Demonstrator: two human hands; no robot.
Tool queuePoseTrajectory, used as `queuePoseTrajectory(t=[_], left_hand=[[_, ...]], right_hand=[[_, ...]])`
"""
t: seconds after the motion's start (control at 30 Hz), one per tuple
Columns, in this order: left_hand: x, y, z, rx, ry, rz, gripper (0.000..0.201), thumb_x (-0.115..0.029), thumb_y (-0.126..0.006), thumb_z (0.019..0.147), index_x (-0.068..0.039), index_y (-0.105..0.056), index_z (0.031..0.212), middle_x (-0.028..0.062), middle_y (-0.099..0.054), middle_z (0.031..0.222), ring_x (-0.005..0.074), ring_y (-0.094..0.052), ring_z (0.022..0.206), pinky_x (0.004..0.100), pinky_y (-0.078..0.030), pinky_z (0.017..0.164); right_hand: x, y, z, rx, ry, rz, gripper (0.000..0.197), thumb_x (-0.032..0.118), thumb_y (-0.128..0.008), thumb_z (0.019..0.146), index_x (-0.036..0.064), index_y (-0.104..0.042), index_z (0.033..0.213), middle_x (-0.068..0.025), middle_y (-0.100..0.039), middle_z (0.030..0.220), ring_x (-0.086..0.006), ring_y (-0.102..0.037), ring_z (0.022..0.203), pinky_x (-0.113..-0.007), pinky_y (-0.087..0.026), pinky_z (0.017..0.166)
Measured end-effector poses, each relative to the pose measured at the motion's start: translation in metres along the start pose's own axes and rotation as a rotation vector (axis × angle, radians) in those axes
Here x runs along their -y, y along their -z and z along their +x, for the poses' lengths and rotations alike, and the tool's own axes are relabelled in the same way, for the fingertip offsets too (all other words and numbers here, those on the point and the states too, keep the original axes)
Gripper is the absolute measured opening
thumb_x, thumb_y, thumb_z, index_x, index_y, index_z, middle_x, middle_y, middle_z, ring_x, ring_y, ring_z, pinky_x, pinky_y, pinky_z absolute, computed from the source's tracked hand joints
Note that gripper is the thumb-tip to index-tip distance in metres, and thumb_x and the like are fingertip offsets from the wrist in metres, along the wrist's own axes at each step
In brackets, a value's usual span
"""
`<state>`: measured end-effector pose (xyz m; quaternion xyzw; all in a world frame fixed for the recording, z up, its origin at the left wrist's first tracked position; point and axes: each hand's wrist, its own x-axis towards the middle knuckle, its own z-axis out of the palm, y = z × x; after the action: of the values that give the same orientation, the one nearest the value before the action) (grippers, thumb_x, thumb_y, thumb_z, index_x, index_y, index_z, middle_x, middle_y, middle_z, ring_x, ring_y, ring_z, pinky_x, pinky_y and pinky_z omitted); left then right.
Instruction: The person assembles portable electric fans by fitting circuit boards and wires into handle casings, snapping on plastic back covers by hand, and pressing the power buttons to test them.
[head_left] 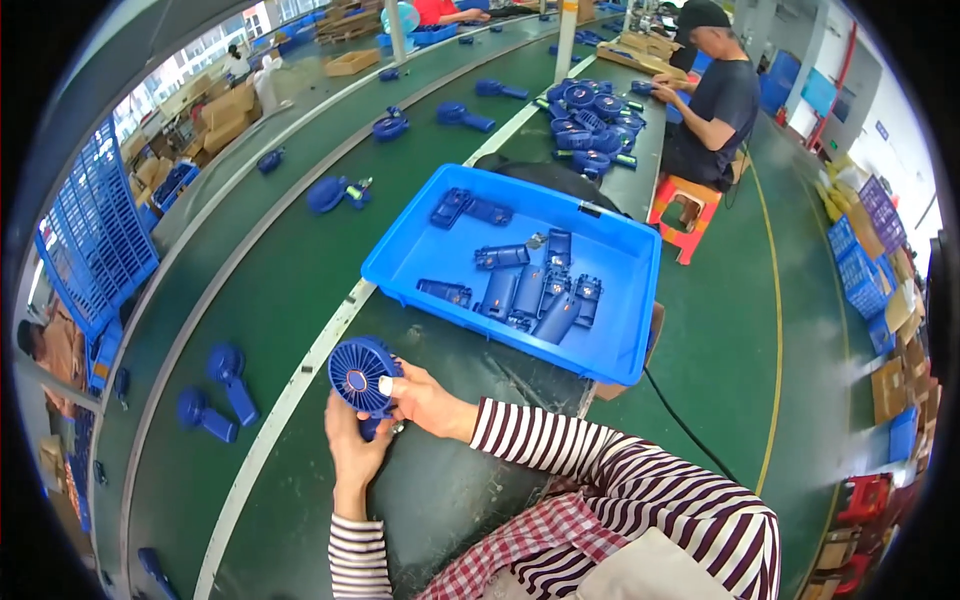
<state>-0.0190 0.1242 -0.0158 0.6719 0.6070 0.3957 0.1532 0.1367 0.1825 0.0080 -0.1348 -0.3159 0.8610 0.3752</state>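
Just above the dark green bench top, a small blue handheld fan (pixel 358 374) is held with its round grille facing up. My left hand (pixel 352 455) is closed around its lower part, near the handle. My right hand (pixel 430 402) grips the right side of the fan head, and its thumb, with a white cover on the tip, lies on the rim. Both hands hide most of the handle. Beyond them stands a bright blue plastic tray (pixel 612 366), containing several dark blue fan handle parts (pixel 530 290).
Several blue fans (pixel 232 385) lie scattered on the green conveyor (pixel 290 330) to the left. A heap of fans (pixel 592 120) is piled past the tray. A co-worker (pixel 715 105) sits at the far right beside an orange stool (pixel 685 212). A black cable (pixel 690 425) runs along the right.
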Motion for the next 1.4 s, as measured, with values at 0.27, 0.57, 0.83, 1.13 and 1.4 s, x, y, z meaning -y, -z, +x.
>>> queuePoseTrajectory(t=[0.27, 0.57, 0.83, 1.13, 1.4], left_hand=[[-0.003, -0.021, 0.015, 0.075, -0.105, 0.259, 0.045, -0.025, -0.069, 0.069, 0.000, -0.056, 0.104, 0.0182, -0.056, 0.107, 0.0319, -0.049, 0.107, 0.0416, -0.038, 0.093], [-0.005, -0.024, -0.010, -0.024, 0.549, -0.378, 0.044, -0.022, -0.071, 0.069, 0.002, -0.054, 0.102, 0.0104, -0.060, 0.082, 0.0223, -0.059, 0.062, 0.0319, -0.048, 0.055], [-0.030, -0.007, -0.045, 0.021, 0.874, -1.269, 0.040, -0.022, -0.061, 0.079, 0.000, -0.051, 0.110, 0.0033, -0.050, 0.072, 0.0084, -0.042, 0.049, 0.0219, -0.031, 0.037], [-0.038, -0.027, -0.057, -0.228, 0.761, -1.307, 0.060, -0.024, -0.065, 0.080, 0.004, -0.041, 0.127, 0.0114, -0.058, 0.102, 0.0183, -0.058, 0.080, 0.0323, -0.048, 0.071], [-0.046, -0.009, -0.069, -0.044, 0.779, -1.557, 0.050, -0.015, -0.056, 0.084, 0.005, -0.040, 0.128, 0.0127, -0.054, 0.115, 0.0207, -0.053, 0.104, 0.0354, -0.041, 0.091]], right_hand=[[0.020, 0.022, 0.020, -0.048, 0.033, 0.018, 0.043, 0.027, -0.052, 0.087, 0.0000, -0.047, 0.119, -0.0156, -0.059, 0.110, -0.0297, -0.060, 0.097, -0.042, -0.054, 0.075], [0.017, 0.039, 0.023, -0.236, -0.028, 0.013, 0.046, 0.035, -0.046, 0.090, 0.0003, -0.046, 0.119, -0.0175, -0.058, 0.111, -0.0346, -0.058, 0.102, -0.042, -0.049, 0.083], [0.014, 0.022, 0.010, -0.156, -0.103, 0.114, 0.053, 0.036, -0.048, 0.088, -0.0035, -0.044, 0.122, -0.0219, -0.055, 0.115, -0.0310, -0.055, 0.107, -0.042, -0.046, 0.090], [0.007, -0.003, 0.000, -0.101, -0.190, 0.179, 0.060, 0.040, -0.050, 0.085, -0.0034, -0.043, 0.125, -0.0224, -0.054, 0.118, -0.0296, -0.052, 0.110, -0.043, -0.041, 0.094], [0.005, -0.020, 0.009, -0.070, -0.162, 0.119, 0.059, 0.041, -0.050, 0.084, -0.0025, -0.045, 0.124, -0.0207, -0.054, 0.118, -0.0298, -0.052, 0.110, -0.043, -0.040, 0.095]])
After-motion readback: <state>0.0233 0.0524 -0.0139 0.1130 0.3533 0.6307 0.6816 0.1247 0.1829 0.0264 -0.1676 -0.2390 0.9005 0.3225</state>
